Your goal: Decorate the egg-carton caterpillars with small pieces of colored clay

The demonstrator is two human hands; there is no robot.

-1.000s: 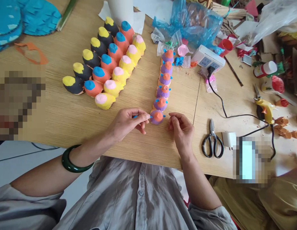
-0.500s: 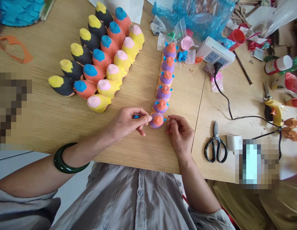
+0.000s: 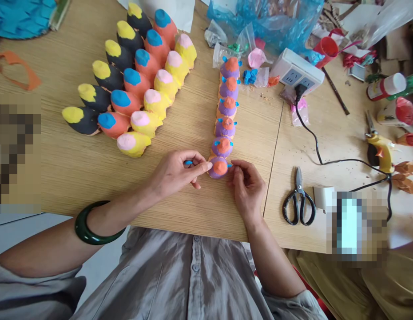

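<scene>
A row of purple clay humps with orange caps and small blue knobs (image 3: 226,109) runs up the middle of the wooden table (image 3: 76,169). My left hand (image 3: 178,171) is closed, pinching a small blue clay bit (image 3: 188,162) against the left side of the nearest hump (image 3: 218,167). My right hand (image 3: 246,186) is curled with its fingertips pinched at the hump's right side, by a blue knob; what it holds is too small to see.
Painted egg-carton cones in black, orange and yellow (image 3: 133,80) lie to the left. Black scissors (image 3: 299,200), a power strip (image 3: 296,71) with its cord, a yellow glue gun (image 3: 379,151), bottles and plastic bags crowd the right side.
The view has shifted slightly. My right hand has moved in closer to the nearest hump's right side. My left hand stays pinched at its left side.
</scene>
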